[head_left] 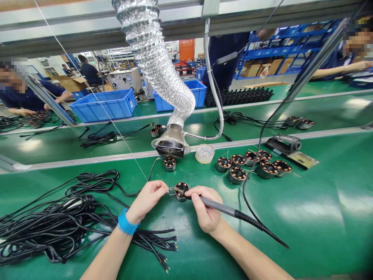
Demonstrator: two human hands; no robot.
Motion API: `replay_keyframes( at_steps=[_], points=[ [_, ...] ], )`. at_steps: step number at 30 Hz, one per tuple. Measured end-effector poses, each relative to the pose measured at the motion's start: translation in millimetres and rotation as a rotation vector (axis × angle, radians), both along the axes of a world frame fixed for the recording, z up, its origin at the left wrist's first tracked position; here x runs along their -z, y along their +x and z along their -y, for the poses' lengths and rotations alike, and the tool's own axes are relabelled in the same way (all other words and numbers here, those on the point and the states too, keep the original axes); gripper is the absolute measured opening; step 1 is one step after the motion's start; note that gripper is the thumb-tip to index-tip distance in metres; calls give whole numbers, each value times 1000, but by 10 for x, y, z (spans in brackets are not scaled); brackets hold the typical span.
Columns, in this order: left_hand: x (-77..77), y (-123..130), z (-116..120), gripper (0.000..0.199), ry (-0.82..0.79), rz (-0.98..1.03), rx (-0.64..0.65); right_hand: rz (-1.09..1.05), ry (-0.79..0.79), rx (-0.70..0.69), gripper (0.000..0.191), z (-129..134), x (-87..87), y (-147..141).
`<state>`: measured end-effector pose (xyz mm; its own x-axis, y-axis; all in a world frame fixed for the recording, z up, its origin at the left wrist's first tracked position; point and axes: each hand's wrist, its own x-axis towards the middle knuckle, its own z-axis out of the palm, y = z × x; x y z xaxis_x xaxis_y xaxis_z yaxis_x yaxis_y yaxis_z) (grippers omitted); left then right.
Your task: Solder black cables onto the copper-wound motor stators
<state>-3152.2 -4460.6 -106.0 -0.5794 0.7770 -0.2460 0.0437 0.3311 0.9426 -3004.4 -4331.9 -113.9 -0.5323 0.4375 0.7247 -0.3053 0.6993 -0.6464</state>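
Observation:
My left hand (151, 197), a blue band around its wrist, is closed in a pinch. Thin wire ends (171, 193) stick out from its fingertips, and a black cable (152, 169) runs in behind that hand. My right hand (206, 208) grips a soldering iron (220, 206) like a pen. Its tip points left, over a motor stator (182, 196) with copper windings, close to the wires. Whether the tip touches them I cannot tell. The stator lies on the green bench (204, 249) between my hands.
Black cables (67, 217) are heaped at left. Another stator (169, 165) sits below the fume extractor hood (171, 144). A tape roll (204, 153), several stators (237, 175) and a soldering iron stand (291, 149) lie to the right. The iron's cord (244, 190) hangs down there. Co-workers sit beyond.

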Motion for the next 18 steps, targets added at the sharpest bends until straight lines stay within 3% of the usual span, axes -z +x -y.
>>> replay_keyframes(
  at_steps=[6,18],
  points=[
    [-1,4,6,30,8,-5,8,62,31,-34,18,15,57,-86],
    [-23,22,44,31,90,-48,51,186,130,-221,53,38,325,-346]
  ],
)
